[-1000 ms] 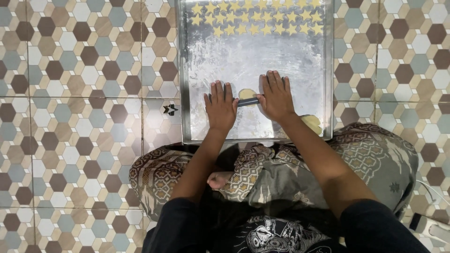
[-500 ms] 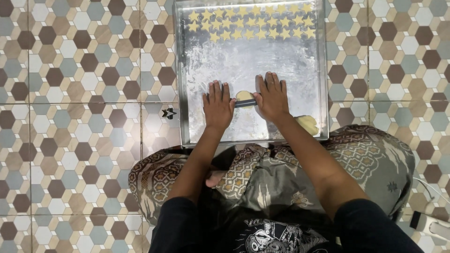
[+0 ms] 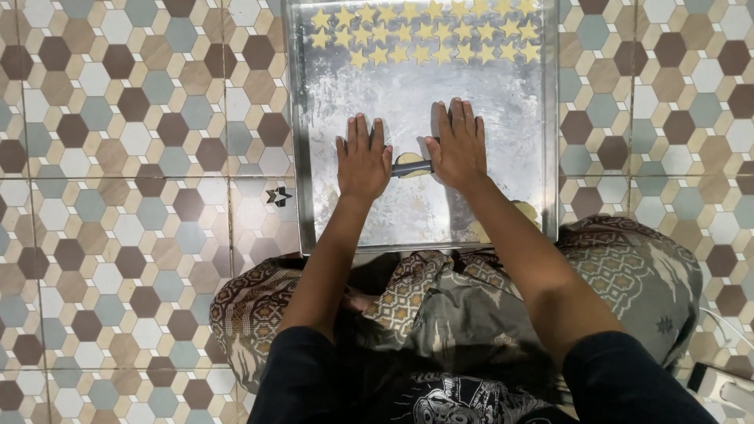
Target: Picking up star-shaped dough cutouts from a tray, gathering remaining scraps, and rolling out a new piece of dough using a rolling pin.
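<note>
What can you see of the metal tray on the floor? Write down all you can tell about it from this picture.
The metal tray is a large, rectangular, silvery sheet with a low raised rim, lying flat on the patterned tiled floor in front of the seated person. Its surface looks dusted or smeared white. Rows of small pale star-shaped dough pieces sit along its far end. The left hand and right hand press a thin roller over a dough piece at the middle, and a dough lump lies near the right near corner.

Bare floured metal tray [image 3: 503, 102] ahead of your two flat hands, star-shaped dough cut-outs [image 3: 424, 35] blocking its far end, raised tray rims closing both sides, dough lump [image 3: 525, 212] at the near right corner, tiled floor [image 3: 141, 196] open to your left.
</note>
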